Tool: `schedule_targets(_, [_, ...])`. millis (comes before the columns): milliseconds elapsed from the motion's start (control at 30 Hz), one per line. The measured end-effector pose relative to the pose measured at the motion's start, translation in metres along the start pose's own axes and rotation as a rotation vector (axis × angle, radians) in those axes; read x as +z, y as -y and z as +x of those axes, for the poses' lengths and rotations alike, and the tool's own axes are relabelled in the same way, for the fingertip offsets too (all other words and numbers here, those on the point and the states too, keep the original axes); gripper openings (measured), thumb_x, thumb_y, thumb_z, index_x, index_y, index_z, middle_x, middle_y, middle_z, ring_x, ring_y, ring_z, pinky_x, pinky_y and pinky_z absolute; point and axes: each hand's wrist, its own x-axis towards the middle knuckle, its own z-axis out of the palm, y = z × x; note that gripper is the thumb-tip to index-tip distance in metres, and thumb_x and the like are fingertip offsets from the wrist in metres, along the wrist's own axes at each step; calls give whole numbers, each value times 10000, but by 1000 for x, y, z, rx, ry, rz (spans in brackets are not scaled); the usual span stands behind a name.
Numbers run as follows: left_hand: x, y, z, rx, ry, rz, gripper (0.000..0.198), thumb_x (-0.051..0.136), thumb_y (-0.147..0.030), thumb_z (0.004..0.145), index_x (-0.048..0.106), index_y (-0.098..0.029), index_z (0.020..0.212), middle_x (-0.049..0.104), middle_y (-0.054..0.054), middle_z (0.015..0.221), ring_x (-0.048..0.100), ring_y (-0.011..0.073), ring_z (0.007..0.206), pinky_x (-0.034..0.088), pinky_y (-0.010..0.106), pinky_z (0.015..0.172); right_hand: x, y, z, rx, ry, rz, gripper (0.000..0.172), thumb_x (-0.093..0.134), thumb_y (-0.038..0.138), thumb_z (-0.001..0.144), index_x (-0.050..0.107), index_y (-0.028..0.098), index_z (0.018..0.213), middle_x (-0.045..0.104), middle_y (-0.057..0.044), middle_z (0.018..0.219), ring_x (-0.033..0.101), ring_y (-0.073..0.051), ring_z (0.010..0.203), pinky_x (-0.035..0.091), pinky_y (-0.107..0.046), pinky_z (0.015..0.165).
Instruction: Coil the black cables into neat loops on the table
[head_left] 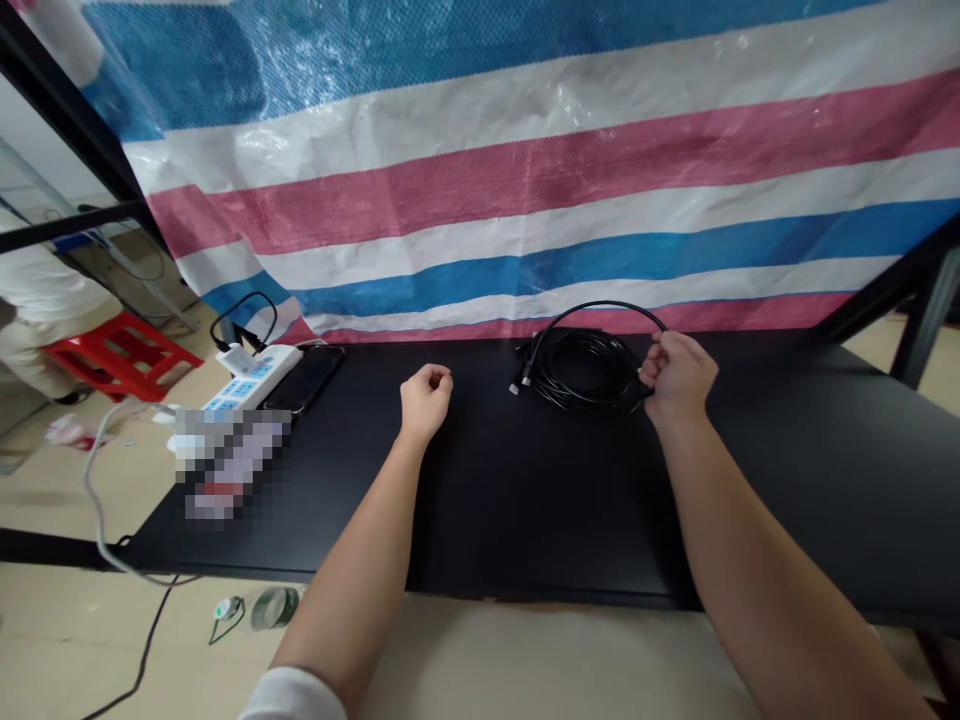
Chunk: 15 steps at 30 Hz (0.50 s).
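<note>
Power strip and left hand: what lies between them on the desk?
In the head view, a black phone lies between the power strip and the left hand, right beside the strip.

Pixelation (232, 465) hides what lies below the power strip (247, 375); the right hand (679, 378) covers part of the coiled cable (581, 368).

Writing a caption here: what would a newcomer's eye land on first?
The large pink, white and blue striped woven tarp hangs across the background. On the black tabletop, a coiled black cable lies at centre, held at its edge by the right hand, with the loosely closed left hand beside it.
</note>
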Motion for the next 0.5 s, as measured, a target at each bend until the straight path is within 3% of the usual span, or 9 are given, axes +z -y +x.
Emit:
schedule_targets(100, [1,0,0,8,-7,-18,121,522,-178,691,642,-193,695,660,-7,645,608,145,635,479,275,692,2,7,-5,-43,-57,92,95,578,199,639,509,203,572,397,92,398,278,-49,314,188,-187,325])
schedule_targets(167, [3,0,-1,7,-15,-37,114,532,-173,694,643,-191,706,663,-6,658,610,143,640,482,275,697,1,9,-7,-65,-13,148,112,592,240,643,509,205,576,403,86,401,269,-52,313,181,-197,328])
schedule_targets(333, [14,-4,-12,36,48,-152,109,575,-247,732,653,-178,763,674,23,713,623,161,677,497,299,693,-5,11,-6,-83,236,171,177,602,367,669,488,240,622,412,74,474,322,-79,353,244,-233,365])
schedule_targets(500, [38,-16,-34,161,237,-367,366,682,-298,696,633,-177,1038,695,115,1004,643,237,909,511,369,779,-5,11,-13,-94,460,168,170,600,408,651,528,255,632,450,42,524,379,-106,424,283,-254,410])
